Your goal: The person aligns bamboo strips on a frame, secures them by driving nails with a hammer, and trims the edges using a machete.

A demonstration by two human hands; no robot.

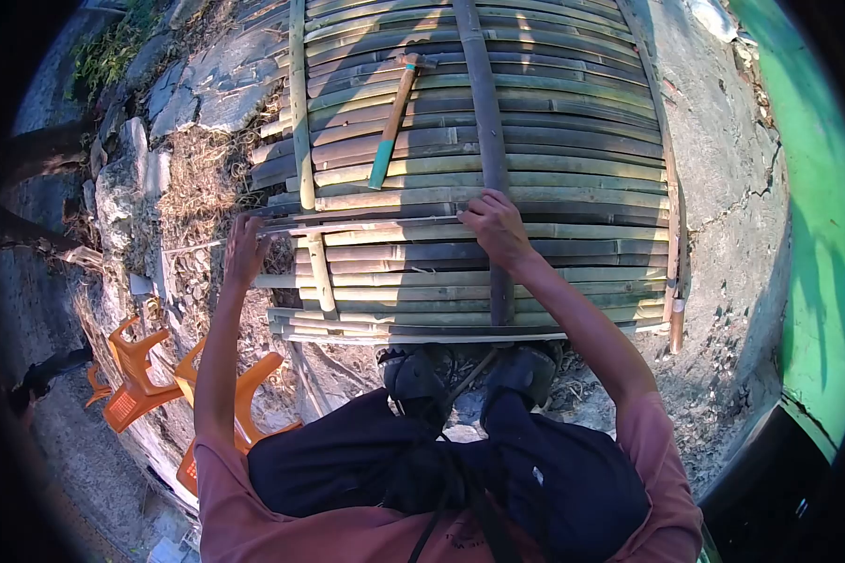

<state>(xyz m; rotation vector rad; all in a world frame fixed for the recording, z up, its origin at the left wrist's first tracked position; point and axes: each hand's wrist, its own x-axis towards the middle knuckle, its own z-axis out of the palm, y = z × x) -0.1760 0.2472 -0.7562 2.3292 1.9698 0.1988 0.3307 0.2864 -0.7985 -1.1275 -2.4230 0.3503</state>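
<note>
A long thin bamboo strip (376, 225) lies across a panel of bamboo slats (573, 192), running between my hands. My right hand (496, 227) pinches the strip's right end, beside the dark middle crosspiece (483, 113). Out past the panel's left edge, my left hand (244, 250) has its fingers around the strip's other part, with a thin length showing further left. Farther up the slats rests a hammer (394, 127) with a wooden handle and teal grip, touched by neither hand.
Orange plastic chairs (141, 361) stand at the lower left. A wooden-handled tool (676, 324) lies along the panel's right edge. Broken stone (221, 84) and dry straw (202, 178) border the left side, and a green surface (807, 188) is at far right.
</note>
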